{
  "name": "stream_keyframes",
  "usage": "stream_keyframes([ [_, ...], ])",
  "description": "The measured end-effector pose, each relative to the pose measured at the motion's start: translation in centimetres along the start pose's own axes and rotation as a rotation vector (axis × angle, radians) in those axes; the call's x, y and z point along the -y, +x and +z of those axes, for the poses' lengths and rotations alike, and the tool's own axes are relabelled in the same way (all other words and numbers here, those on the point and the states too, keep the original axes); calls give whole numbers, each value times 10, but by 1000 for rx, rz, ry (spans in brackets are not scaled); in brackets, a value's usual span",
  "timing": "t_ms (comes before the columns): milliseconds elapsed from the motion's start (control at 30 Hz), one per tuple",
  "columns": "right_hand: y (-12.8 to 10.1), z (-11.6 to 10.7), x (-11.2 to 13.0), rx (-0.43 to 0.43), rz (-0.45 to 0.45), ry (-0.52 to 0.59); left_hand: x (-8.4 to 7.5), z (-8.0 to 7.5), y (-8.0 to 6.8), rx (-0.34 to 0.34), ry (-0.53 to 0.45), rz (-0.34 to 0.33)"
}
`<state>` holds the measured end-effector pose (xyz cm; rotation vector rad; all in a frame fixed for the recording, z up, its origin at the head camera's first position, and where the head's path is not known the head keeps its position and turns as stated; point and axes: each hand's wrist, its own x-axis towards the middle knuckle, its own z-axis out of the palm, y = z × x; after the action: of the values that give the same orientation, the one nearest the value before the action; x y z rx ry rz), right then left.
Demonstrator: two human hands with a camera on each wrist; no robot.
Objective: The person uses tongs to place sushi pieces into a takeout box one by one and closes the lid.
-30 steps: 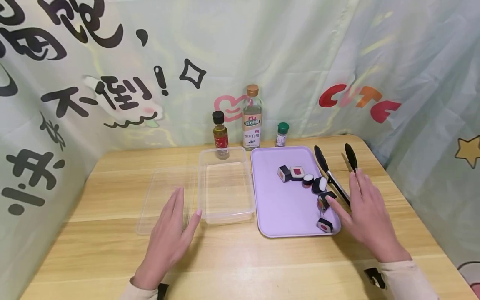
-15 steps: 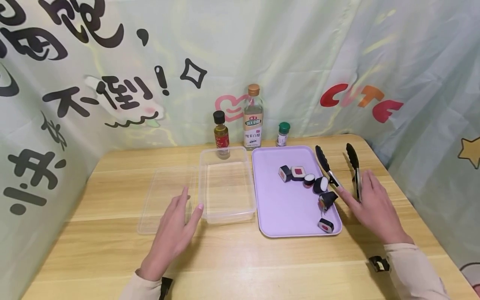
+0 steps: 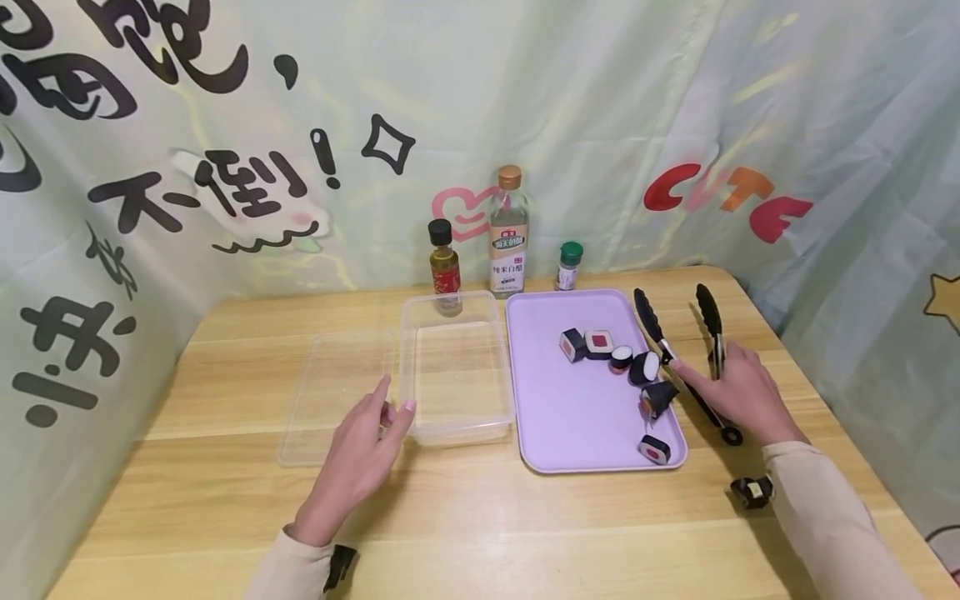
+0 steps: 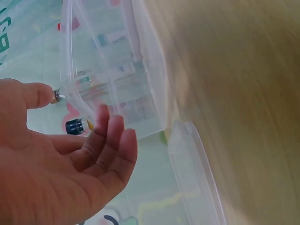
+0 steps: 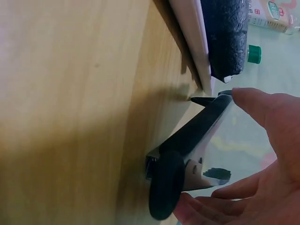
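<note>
while the right hand is spanning the tongs, its thumb is resting against the left arm and its bent fingers are lying along the right one, a hold that seems suited to squeezing both arms together; whether it is bearing any weight, i cannot tell. the tongs are lying just right of the tray, their arms spreading toward the far side and their hinge end pointing near, so the hand is meeting them at mid-length.

the left hand is holding nothing: its index finger is pointing forward, its thumb is standing apart and its other fingers are bending loosely. it is hovering by the near left corner of the clear box, over the near right part of the lid, seemingly touching neither.

the lid is lying flat to the left, leaving the box's inside reachable from above. the box is sitting between lid and tray. six sushi pieces are forming a bent line toward the tray's near right corner; its raised rim is presumably stopping them from rolling off.

farther out, a black-capped bottle, a taller vinegar bottle and a green-capped jar are standing along the table's far edge, probably out of the hands' way.
</note>
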<state>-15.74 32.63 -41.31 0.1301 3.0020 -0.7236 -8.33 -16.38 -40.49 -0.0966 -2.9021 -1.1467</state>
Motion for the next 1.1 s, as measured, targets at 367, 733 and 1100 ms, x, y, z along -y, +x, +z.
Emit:
stream_keyframes([
  [367,14,3,-3,-6,17,15,1,7,5,51,-94,-42],
  [733,19,9,-6,-53,13,54,4,12,8,75,-151,-80],
  [1100,16,12,-10,-134,-52,122,4,13,12,63,-186,-112],
])
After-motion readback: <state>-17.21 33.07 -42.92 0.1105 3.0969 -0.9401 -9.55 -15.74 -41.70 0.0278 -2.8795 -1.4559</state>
